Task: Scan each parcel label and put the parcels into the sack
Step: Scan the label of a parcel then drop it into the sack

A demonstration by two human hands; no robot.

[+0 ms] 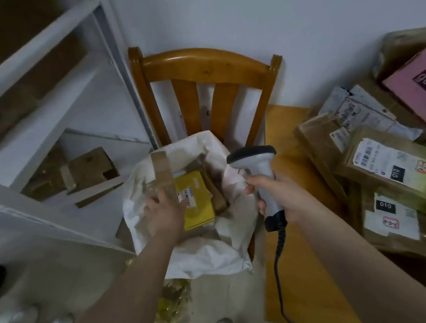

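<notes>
A white sack [205,250] stands open on the seat of a wooden chair. My left hand [163,213] reaches into its mouth and holds a narrow brown taped parcel [162,174] upright. A yellow parcel [196,202] with a label lies inside the sack beside brown boxes. My right hand [277,194] grips the handle of a grey barcode scanner [259,167], head pointing left over the sack, its cable hanging down. Labelled brown parcels [389,162] are piled on the table at the right.
The wooden chair [207,83] backs onto a white wall. White metal shelving [48,140] with cardboard boxes fills the left. A pink box [423,83] tops the parcel pile on the wooden table [303,269]. My shoe shows on the floor below.
</notes>
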